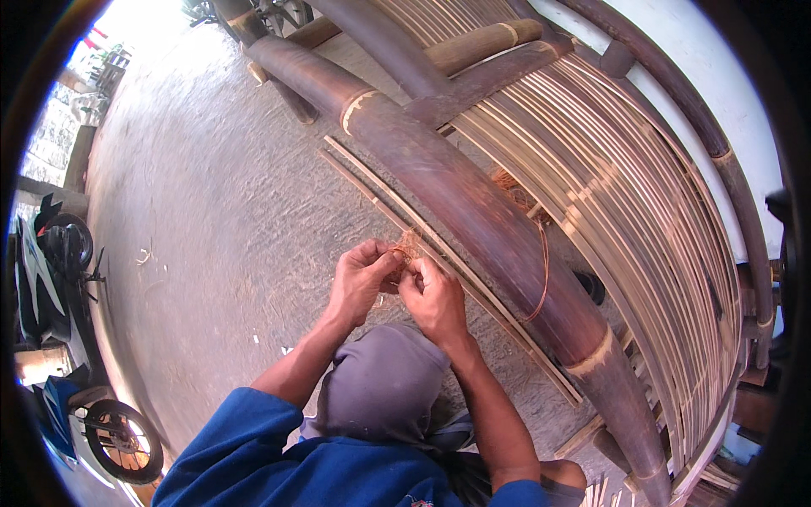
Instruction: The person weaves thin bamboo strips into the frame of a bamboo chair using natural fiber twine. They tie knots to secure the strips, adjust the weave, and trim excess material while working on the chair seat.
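A tangle of thin orange-brown cord or fibre (407,244) is pinched between both hands, close together in front of me. My left hand (359,279) is closed, thumb and fingertips pressed on the strands. Close beside it, my right hand (435,302) is also closed, its fingertips meeting the same strands. Two long thin bamboo strips (498,313) run diagonally behind the hands. Beyond them lies a thick dark bamboo pole (448,182), the front rail of a slatted bamboo bench (625,194). A loop of orange cord (545,270) hangs over this rail.
Another orange bundle (507,179) shows below the bench slats. Below my hands is a rounded shape in grey cloth (384,384). Motorbikes (122,439) stand at the left edge, past the rough concrete floor (203,194). Cut strip ends (604,493) lie at the lower right.
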Action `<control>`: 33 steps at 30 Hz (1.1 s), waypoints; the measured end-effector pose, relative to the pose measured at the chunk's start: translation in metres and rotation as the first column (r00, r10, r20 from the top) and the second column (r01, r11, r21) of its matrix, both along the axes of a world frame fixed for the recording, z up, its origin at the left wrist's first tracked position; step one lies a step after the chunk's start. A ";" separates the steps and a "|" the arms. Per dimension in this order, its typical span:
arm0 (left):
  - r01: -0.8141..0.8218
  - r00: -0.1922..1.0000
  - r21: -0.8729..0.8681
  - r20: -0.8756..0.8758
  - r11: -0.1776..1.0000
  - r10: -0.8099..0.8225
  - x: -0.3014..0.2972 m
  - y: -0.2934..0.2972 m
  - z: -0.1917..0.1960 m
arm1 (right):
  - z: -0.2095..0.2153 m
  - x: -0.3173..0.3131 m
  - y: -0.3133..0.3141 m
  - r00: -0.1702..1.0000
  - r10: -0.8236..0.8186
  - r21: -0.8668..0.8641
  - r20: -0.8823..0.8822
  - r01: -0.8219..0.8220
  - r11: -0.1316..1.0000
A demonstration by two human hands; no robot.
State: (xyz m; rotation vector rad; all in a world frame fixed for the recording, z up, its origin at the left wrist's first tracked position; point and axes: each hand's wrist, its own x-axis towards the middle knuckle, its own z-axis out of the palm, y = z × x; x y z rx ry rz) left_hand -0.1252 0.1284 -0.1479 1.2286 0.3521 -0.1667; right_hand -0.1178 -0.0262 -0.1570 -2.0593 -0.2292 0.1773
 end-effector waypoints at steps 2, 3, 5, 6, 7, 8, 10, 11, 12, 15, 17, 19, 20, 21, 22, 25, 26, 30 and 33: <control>-0.014 1.000 0.005 -0.002 1.000 0.014 -0.001 -0.001 -0.002 | -0.002 -0.003 0.000 1.000 0.017 0.027 0.012 -0.017 0.999; 0.001 1.000 0.019 -0.012 1.000 0.000 0.000 -0.001 -0.003 | -0.002 -0.005 -0.001 1.000 0.021 0.033 0.020 -0.021 0.999; 0.042 0.999 0.030 -0.014 0.999 -0.041 0.000 0.000 -0.004 | -0.002 -0.008 -0.003 0.999 0.037 0.065 0.011 -0.037 0.997; 0.038 0.999 0.078 -0.032 0.996 -0.035 0.001 0.000 -0.004 | -0.001 -0.009 -0.005 0.999 0.046 0.094 0.008 -0.047 0.995; 0.041 0.999 0.111 -0.032 0.993 -0.037 0.003 0.001 -0.004 | 0.000 -0.009 -0.007 0.998 0.044 0.118 0.034 -0.048 0.992; 0.044 0.997 0.162 -0.063 0.986 -0.034 0.003 0.002 -0.004 | 0.001 -0.010 -0.009 0.998 0.043 0.152 0.055 -0.051 0.987; -0.016 0.999 0.111 -0.034 0.994 0.020 0.005 0.003 -0.003 | 0.003 -0.010 -0.013 0.999 0.041 0.196 0.034 -0.047 0.980; -0.049 0.996 0.114 -0.065 0.992 0.057 0.005 0.004 -0.003 | 0.004 -0.009 -0.014 0.999 0.010 0.164 0.030 -0.015 0.986; -0.029 0.998 0.074 -0.049 0.997 0.033 0.005 0.004 -0.002 | 0.005 -0.008 -0.015 0.999 -0.021 0.133 0.027 0.018 0.991; 0.010 0.994 0.019 -0.105 1.000 -0.008 0.003 0.003 -0.001 | 0.009 -0.008 -0.017 0.988 -0.147 0.127 -0.042 0.151 0.980; 0.028 0.989 -0.021 -0.145 0.999 -0.031 0.002 0.003 -0.001 | 0.011 -0.009 -0.019 0.981 -0.192 0.098 -0.021 0.193 0.976; -0.018 0.988 -0.053 -0.153 0.998 0.010 0.000 0.002 -0.002 | 0.011 -0.010 -0.019 0.990 -0.132 0.099 0.055 0.126 0.987; -0.041 0.987 -0.070 -0.155 0.997 0.030 0.000 0.002 -0.003 | 0.010 -0.011 -0.019 0.993 -0.075 0.091 0.093 0.066 0.994; -0.054 0.987 -0.073 -0.154 0.996 0.042 0.000 0.001 -0.004 | 0.010 -0.011 -0.018 0.992 -0.029 0.074 0.124 0.020 0.997; -0.065 0.987 -0.077 -0.154 0.995 0.053 -0.001 0.000 -0.005 | 0.008 -0.011 -0.017 0.996 -0.005 0.058 0.084 0.000 0.998; -0.065 0.992 -0.080 -0.115 0.995 0.055 -0.003 -0.004 -0.007 | 0.002 -0.010 -0.010 0.963 -0.007 0.152 -0.269 0.049 0.987; -0.060 0.994 -0.080 -0.096 0.995 0.052 -0.005 -0.005 -0.007 | 0.000 -0.010 -0.008 0.945 -0.029 0.174 -0.326 0.090 0.981; 0.028 0.998 -0.082 -0.053 0.996 -0.032 -0.010 -0.005 -0.010 | -0.008 -0.008 -0.002 0.913 -0.123 0.349 -0.390 0.270 0.897; 0.031 0.999 -0.090 -0.038 0.995 -0.035 -0.012 -0.003 -0.015 | -0.015 -0.008 -0.001 0.923 -0.137 0.369 -0.359 0.275 0.888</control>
